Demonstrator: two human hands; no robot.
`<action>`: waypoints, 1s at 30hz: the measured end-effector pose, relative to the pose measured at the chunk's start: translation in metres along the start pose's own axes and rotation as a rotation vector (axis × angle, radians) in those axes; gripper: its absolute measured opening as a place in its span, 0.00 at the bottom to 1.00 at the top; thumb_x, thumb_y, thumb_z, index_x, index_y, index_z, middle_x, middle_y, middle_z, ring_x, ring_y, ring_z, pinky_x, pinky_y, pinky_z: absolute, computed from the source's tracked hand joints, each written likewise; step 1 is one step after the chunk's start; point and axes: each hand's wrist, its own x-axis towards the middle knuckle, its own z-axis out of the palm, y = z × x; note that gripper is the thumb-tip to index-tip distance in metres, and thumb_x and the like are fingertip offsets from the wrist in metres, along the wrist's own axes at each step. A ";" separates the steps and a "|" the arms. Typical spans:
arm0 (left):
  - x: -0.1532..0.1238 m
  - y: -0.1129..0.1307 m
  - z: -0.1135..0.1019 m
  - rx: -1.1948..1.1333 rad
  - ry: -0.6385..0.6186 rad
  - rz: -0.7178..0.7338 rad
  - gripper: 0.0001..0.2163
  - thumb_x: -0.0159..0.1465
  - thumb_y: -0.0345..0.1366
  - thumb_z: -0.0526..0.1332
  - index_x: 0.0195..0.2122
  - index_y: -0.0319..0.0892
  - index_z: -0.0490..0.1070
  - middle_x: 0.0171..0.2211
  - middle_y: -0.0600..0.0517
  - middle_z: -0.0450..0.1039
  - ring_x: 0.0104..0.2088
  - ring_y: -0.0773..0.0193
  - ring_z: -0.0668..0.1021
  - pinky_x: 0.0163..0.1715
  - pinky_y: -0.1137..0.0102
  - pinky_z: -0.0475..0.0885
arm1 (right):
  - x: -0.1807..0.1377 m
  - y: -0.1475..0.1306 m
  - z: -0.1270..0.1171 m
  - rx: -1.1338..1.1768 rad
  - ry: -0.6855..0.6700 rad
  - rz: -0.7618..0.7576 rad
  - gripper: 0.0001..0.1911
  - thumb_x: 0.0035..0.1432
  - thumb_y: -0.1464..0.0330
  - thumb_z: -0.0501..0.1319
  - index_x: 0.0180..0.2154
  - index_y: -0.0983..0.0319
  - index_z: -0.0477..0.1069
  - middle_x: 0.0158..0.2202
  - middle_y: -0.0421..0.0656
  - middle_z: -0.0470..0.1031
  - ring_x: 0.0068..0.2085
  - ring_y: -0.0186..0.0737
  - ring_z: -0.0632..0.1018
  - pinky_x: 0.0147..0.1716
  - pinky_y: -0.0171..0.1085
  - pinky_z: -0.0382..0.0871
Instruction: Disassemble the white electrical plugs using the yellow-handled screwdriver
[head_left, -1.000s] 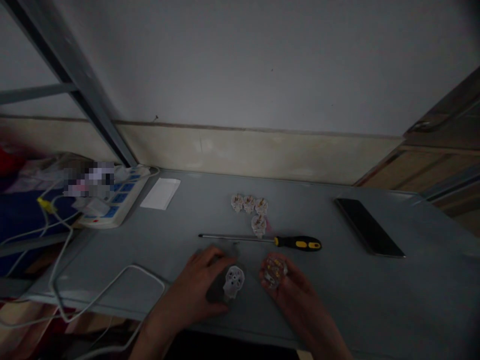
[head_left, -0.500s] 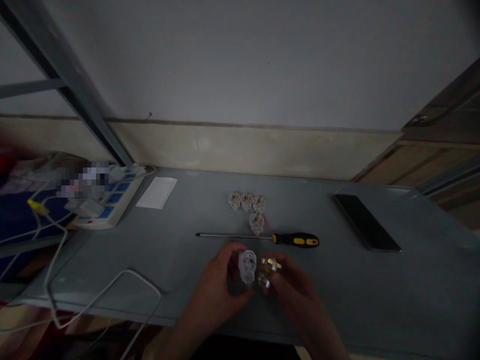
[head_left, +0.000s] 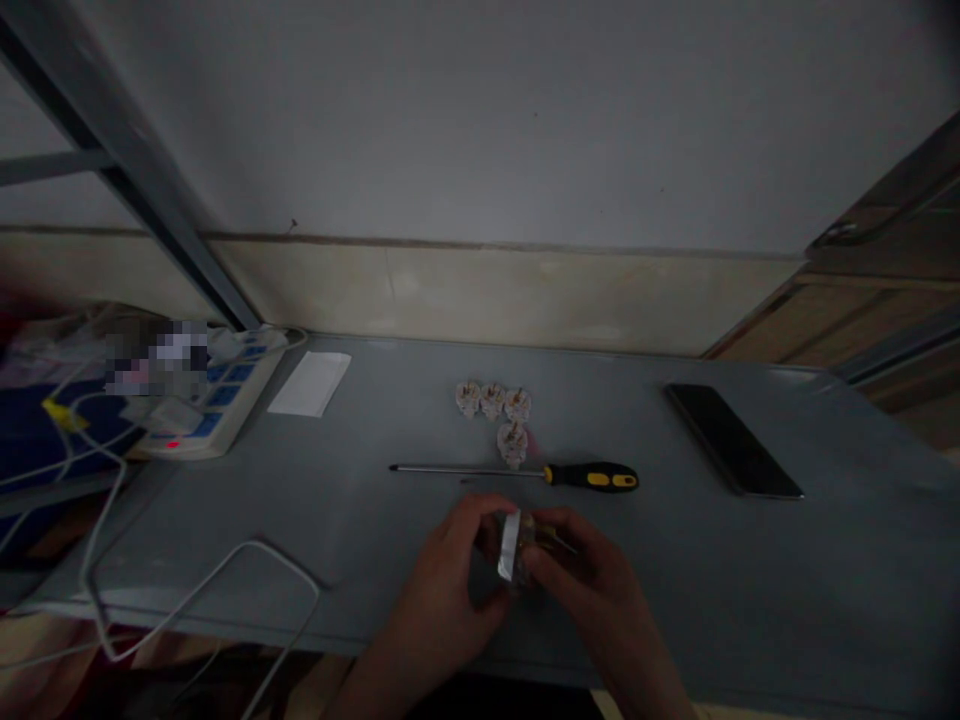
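My left hand (head_left: 457,575) is closed around a clear plastic plug cover (head_left: 509,545), its pale side turned up. My right hand (head_left: 589,560) pinches the plug's other half, a prong base (head_left: 551,540) with brass-coloured metal pins pointing right. The two halves sit against each other between the hands; whether they are fully joined I cannot tell. Just beyond the hands lies a screwdriver (head_left: 592,477) with a black and yellow handle, its shaft pointing left. Several clear plugs (head_left: 514,442) stand behind it, pins upward.
A black phone (head_left: 731,440) lies on the right of the grey table (head_left: 337,520). At the left are a white paper (head_left: 310,384), a power strip (head_left: 236,385) with a red light, and a loose white cable (head_left: 262,545) hanging over the front edge. The wall closes off the back.
The plug cover and the prong base, apart before, are now brought together. My left hand has turned the cover and moved slightly right. The power strip's light now glows red.
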 end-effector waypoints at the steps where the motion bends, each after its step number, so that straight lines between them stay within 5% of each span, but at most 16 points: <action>1: 0.000 0.000 0.000 0.000 -0.001 0.001 0.25 0.53 0.19 0.62 0.51 0.46 0.65 0.40 0.53 0.72 0.39 0.60 0.75 0.42 0.66 0.71 | -0.001 -0.002 0.002 0.010 0.024 -0.006 0.17 0.47 0.58 0.72 0.36 0.60 0.75 0.36 0.43 0.81 0.39 0.42 0.82 0.39 0.36 0.76; 17: 0.000 0.001 0.003 0.031 0.030 -0.013 0.22 0.56 0.21 0.62 0.50 0.46 0.66 0.40 0.52 0.74 0.40 0.59 0.77 0.43 0.65 0.73 | -0.007 -0.018 0.015 -0.020 0.159 -0.034 0.13 0.44 0.64 0.71 0.34 0.59 0.77 0.34 0.42 0.82 0.38 0.42 0.83 0.40 0.37 0.78; 30: 0.000 -0.005 0.003 -0.005 0.002 -0.018 0.25 0.54 0.22 0.66 0.51 0.46 0.64 0.38 0.52 0.75 0.41 0.57 0.78 0.44 0.63 0.73 | 0.003 -0.007 0.003 -0.065 0.079 -0.031 0.15 0.46 0.58 0.71 0.34 0.62 0.77 0.34 0.45 0.82 0.36 0.44 0.83 0.37 0.38 0.77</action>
